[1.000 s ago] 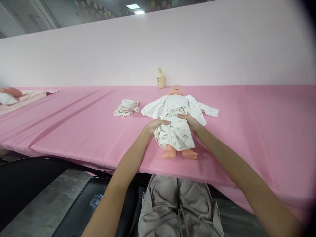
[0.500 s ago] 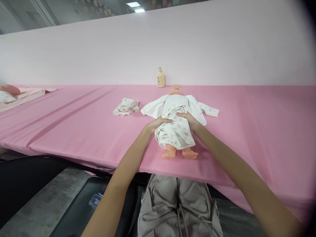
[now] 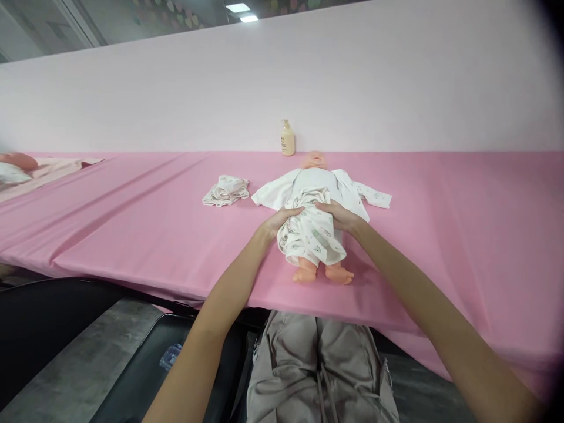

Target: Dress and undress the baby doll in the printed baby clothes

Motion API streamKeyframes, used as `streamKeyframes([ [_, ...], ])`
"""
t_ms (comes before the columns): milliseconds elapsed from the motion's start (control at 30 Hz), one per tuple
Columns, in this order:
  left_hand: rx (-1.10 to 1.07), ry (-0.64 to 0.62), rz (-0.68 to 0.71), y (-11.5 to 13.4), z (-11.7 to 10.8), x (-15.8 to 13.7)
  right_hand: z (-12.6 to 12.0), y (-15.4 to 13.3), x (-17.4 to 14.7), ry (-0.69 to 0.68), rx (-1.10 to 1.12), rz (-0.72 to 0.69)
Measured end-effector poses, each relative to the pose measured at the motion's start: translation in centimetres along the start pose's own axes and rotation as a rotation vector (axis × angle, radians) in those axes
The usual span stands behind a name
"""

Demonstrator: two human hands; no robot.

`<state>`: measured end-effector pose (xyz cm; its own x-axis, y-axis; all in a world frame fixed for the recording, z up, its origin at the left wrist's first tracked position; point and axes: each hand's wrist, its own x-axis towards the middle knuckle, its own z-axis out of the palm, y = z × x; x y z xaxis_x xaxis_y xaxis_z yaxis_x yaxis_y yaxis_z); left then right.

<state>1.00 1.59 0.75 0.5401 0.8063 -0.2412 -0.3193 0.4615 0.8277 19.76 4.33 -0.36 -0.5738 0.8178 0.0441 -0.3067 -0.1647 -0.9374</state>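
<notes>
A baby doll (image 3: 315, 160) lies on its back, head toward the wall and bare feet toward me. It has on a white baby shirt (image 3: 282, 189) with printed cuffs and sleeves spread to both sides. Printed white baby pants (image 3: 312, 238) cover its hips and legs, bunched at the waist. My left hand (image 3: 278, 221) grips the pants at the left side of the waist, thumb on top. Opposite it, my right hand (image 3: 339, 214) holds the waist in the same way. The fingers of both hands are largely hidden under the cloth and the doll.
A folded printed cloth (image 3: 226, 191) lies left of the doll on the pink table cover (image 3: 145, 217). Against the wall stands a cream pump bottle (image 3: 288, 140). Part of another doll (image 3: 17, 160) shows at far left. A black chair (image 3: 132, 364) with a clear plastic bottle is below.
The pants have shifted slightly up the doll's legs and gathered more at the waist. My left thumb has moved up a little; both hands keep their hold.
</notes>
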Motion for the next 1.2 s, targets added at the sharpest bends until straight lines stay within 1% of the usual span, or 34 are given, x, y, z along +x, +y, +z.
streamKeyframes([
  [100,-0.005,0.043,0.005,0.0,0.2,0.2,-0.5,-0.3,0.0,-0.169,-0.092,0.061],
  [167,0.027,0.101,0.047,0.0,0.3,0.2,-0.6,-0.5,0.1,-0.203,-0.150,0.094],
  [233,0.069,0.145,0.069,0.0,0.5,0.1,-0.5,-0.6,0.0,-0.180,-0.157,0.095],
  [300,0.112,0.150,0.066,0.0,0.6,0.1,-0.4,-0.4,0.0,-0.139,-0.116,0.088],
  [400,0.189,0.126,0.079,0.0,0.6,-0.1,-0.4,-0.1,0.0,-0.075,-0.048,0.073],
  [533,0.326,0.068,0.142,0.4,0.4,-0.5,-0.5,0.1,-0.1,-0.028,0.011,0.060],
  [633,0.392,0.013,0.157,0.6,0.3,-0.8,-0.6,0.2,-0.1,0.004,0.019,0.070],
  [700,0.413,0.006,0.158,0.6,0.3,-1.0,-0.8,0.2,-0.1,0.041,0.000,0.081],
  [767,0.410,0.035,0.161,0.6,0.4,-0.9,-0.9,0.3,0.0,0.094,-0.033,0.096],
  [833,0.390,0.107,0.151,0.5,0.5,-0.8,-0.9,0.3,0.1,0.132,-0.052,0.106],
  [933,0.303,0.203,0.078,0.3,0.2,-0.4,-0.7,0.2,0.1,0.101,-0.037,0.116],
  [1000,0.189,0.177,0.004,0.2,-0.2,-0.1,-0.6,0.1,0.0,0.055,-0.019,0.105],
  [1067,0.085,0.099,-0.025,0.0,-0.6,0.0,-0.5,0.1,-0.1,0.017,-0.010,0.076],
  [1133,0.057,0.035,0.032,-0.1,-0.7,-0.1,-0.6,0.1,-0.2,-0.013,-0.009,0.047],
  [1200,0.103,0.002,0.135,-0.2,-0.5,-0.3,-0.7,0.1,-0.3,-0.043,-0.019,0.018],
])
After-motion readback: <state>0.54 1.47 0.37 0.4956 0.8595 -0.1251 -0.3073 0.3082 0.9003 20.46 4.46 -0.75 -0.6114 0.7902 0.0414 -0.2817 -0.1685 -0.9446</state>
